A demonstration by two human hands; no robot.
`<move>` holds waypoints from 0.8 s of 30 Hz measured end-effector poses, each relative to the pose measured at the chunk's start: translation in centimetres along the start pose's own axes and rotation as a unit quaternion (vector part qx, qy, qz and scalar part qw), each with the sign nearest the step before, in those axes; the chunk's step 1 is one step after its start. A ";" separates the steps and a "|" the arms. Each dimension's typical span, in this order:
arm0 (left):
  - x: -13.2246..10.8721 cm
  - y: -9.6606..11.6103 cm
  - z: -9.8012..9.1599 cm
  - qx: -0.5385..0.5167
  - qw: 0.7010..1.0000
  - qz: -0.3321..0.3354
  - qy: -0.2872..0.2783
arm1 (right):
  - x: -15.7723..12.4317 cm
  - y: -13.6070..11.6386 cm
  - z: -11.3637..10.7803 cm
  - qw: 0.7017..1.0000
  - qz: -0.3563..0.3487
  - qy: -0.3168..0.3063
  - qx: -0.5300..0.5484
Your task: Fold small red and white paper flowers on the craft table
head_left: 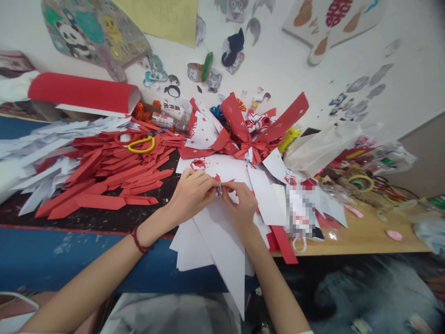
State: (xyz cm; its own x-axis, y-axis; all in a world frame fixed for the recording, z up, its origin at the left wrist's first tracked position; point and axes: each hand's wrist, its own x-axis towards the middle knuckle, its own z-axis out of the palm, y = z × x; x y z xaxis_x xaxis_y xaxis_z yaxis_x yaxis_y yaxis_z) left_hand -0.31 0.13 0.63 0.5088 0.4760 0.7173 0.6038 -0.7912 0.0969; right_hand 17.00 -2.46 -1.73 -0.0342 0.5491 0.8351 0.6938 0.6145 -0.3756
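My left hand (192, 192) and my right hand (240, 204) meet at the middle of the table, fingertips pinched together on a small red-and-white folded paper piece (219, 186). Both hands rest over a fan of white pointed paper strips (222, 246) that hangs past the table's front edge. Just behind them stands a bunch of red and white folded paper pieces (243, 134) gathered like a flower. A red cord bracelet (138, 241) circles my left wrist.
A heap of red and white pointed strips (104, 171) covers the left side, with yellow-handled scissors (141, 144) on top. A red paper roll (83, 93) lies behind. Plastic bags (320, 148), tape rolls (361, 182) and clutter fill the right. Stickers cover the wall.
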 end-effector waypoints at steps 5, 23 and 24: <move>0.0 0.5 0.0 0.106 0.992 0.043 0.045 | -0.2 0.7 0.4 0.999 -0.035 -0.022 -0.009; -0.5 -0.6 -0.9 0.115 0.967 0.191 -0.124 | -0.6 1.6 0.6 0.957 -0.146 -0.230 -0.103; -0.5 -0.6 -0.9 0.112 0.971 0.168 -0.125 | -0.5 1.6 0.6 0.958 -0.136 -0.231 -0.101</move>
State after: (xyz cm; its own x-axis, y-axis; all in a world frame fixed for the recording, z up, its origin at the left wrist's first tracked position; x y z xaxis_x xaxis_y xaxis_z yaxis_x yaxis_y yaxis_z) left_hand -1.49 -0.03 0.81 0.8165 0.3055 0.4898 0.4818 -0.8280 -0.2869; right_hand 17.69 -1.41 -3.01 -0.5159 0.6043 0.6072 0.7376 0.6738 -0.0439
